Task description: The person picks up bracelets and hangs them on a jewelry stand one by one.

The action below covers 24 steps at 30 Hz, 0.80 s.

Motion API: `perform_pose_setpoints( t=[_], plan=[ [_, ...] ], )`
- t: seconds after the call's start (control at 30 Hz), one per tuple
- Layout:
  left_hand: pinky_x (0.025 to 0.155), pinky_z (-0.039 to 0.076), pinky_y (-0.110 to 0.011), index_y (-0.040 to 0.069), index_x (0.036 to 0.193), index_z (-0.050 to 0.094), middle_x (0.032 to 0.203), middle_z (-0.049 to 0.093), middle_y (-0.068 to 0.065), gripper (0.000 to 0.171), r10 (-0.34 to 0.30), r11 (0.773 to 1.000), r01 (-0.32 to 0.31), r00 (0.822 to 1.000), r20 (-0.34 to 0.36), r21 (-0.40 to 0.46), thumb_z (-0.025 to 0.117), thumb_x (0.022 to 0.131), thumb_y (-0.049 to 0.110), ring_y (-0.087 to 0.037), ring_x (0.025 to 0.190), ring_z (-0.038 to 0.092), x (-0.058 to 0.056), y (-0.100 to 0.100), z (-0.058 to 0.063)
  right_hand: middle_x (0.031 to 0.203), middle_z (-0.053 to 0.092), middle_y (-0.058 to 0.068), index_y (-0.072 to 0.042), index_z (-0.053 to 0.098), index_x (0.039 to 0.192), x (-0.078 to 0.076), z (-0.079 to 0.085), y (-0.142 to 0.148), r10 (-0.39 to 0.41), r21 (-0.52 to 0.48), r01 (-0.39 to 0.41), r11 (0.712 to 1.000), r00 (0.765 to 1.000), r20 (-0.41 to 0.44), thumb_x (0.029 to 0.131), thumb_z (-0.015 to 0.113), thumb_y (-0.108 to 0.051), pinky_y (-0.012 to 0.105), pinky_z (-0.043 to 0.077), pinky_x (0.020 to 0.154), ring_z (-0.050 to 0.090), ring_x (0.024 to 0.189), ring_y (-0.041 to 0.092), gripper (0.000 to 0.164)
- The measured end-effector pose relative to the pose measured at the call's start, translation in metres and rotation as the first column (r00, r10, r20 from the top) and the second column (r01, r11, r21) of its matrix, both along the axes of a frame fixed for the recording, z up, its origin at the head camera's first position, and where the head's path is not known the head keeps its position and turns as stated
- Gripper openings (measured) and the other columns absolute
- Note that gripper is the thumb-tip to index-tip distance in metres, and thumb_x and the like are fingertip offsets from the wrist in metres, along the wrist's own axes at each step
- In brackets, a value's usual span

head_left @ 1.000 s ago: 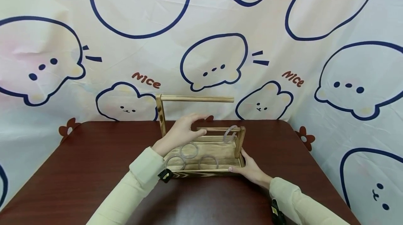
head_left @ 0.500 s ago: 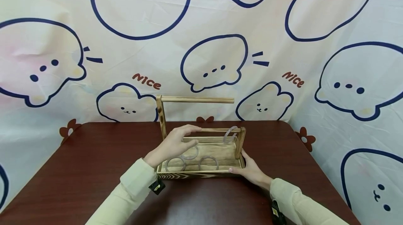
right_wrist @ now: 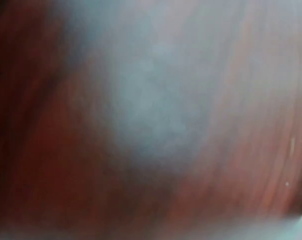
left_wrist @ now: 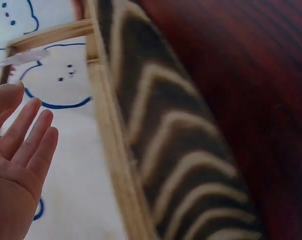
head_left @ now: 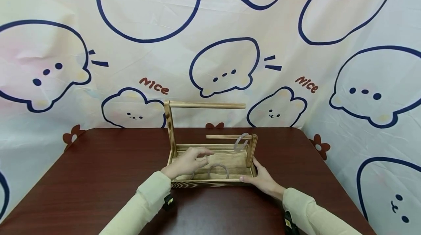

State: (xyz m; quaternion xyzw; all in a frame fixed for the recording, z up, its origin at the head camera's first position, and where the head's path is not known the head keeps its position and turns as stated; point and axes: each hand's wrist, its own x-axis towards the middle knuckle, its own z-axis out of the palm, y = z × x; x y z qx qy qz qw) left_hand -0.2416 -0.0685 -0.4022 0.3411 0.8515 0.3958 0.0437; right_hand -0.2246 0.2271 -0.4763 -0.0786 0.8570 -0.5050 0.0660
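Note:
A wooden stand (head_left: 230, 181) with a low open tray sits on the table. It has a tall left post with a long dowel (head_left: 207, 105) and a short right post with a lower dowel (head_left: 218, 137). One clear ring (head_left: 235, 145) hangs on the lower dowel. Another ring (head_left: 227, 172) lies in the tray, and part of one more shows beneath my left hand (head_left: 188, 162). That hand hovers over the tray's left half; the left wrist view shows its fingers (left_wrist: 28, 142) extended, holding nothing visible. My right hand (head_left: 264, 181) grips the tray's right front corner, thumb on the front rim.
A dark red-brown table (head_left: 115, 169) surrounds the stand. Behind it and at the sides hangs a pale cloth (head_left: 177, 63) with cartoon outlines. The right wrist view shows only blurred tabletop.
My left hand has drawn back from near the lower dowel, then lowered over the rings on the tray's left side. My right hand keeps its grip on the corner.

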Motion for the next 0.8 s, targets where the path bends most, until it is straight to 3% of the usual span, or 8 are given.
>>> perform_pose_setpoints(
  t=[0.2, 0.27, 0.43, 0.5, 0.8],
  plan=[
    [0.092, 0.046, -0.041, 0.001, 0.123, 0.058, 0.126, 0.058, -0.011, 0.035, -0.033, 0.997, 0.032, 0.999, -0.017, -0.076, 0.058, 0.089, 0.009, -0.030, 0.112, 0.056, -0.006, 0.009, -0.023, 0.153, 0.013, 0.014, -0.007, 0.008, 0.148, 0.000, -0.001, 0.000, 0.000, 0.003, 0.000, 1.000, 1.000, 0.003, 0.073, 0.077, -0.031, 0.052, 0.020, 0.108, 0.010, 0.140, 0.031, 0.105],
    [0.089, 0.048, -0.039, 0.002, 0.121, 0.059, 0.125, 0.058, -0.010, 0.036, -0.043, 0.995, 0.040, 0.999, -0.029, -0.094, 0.061, 0.086, 0.007, -0.029, 0.109, 0.058, -0.007, 0.012, -0.027, 0.152, 0.014, 0.015, -0.004, 0.009, 0.148, 0.006, 0.008, -0.004, 0.002, -0.003, -0.002, 1.000, 1.000, 0.002, 0.074, 0.077, -0.028, 0.053, 0.019, 0.108, 0.010, 0.139, 0.032, 0.103],
    [0.094, 0.044, -0.041, 0.003, 0.127, 0.054, 0.132, 0.052, -0.010, 0.044, -0.080, 0.992, 0.090, 0.990, 0.113, -0.084, 0.060, 0.084, 0.001, -0.029, 0.118, 0.052, -0.010, 0.018, -0.032, 0.151, 0.015, 0.020, 0.001, 0.011, 0.146, 0.021, 0.033, -0.011, -0.003, -0.012, 0.003, 1.000, 1.000, 0.007, 0.075, 0.076, -0.020, 0.054, 0.020, 0.107, 0.011, 0.139, 0.035, 0.098],
    [0.096, 0.042, -0.042, 0.002, 0.128, 0.053, 0.134, 0.049, -0.013, 0.045, -0.100, 0.990, 0.113, 0.983, 0.154, -0.079, 0.059, 0.083, -0.002, -0.031, 0.121, 0.049, -0.011, 0.020, -0.035, 0.151, 0.016, 0.021, 0.001, 0.011, 0.146, 0.021, 0.034, -0.012, -0.005, -0.011, 0.005, 1.000, 1.000, 0.000, 0.075, 0.076, -0.020, 0.055, 0.020, 0.107, 0.012, 0.138, 0.036, 0.098],
    [0.096, 0.042, -0.040, -0.002, 0.126, 0.053, 0.134, 0.048, -0.019, 0.047, -0.131, 0.987, 0.145, 0.977, 0.170, -0.073, 0.060, 0.080, -0.010, -0.031, 0.121, 0.048, -0.015, 0.025, -0.042, 0.151, 0.014, 0.020, 0.002, 0.010, 0.146, 0.019, 0.032, -0.010, 0.002, -0.010, -0.002, 1.000, 1.000, 0.006, 0.076, 0.076, -0.019, 0.054, 0.019, 0.108, 0.010, 0.139, 0.035, 0.099]
  ],
)
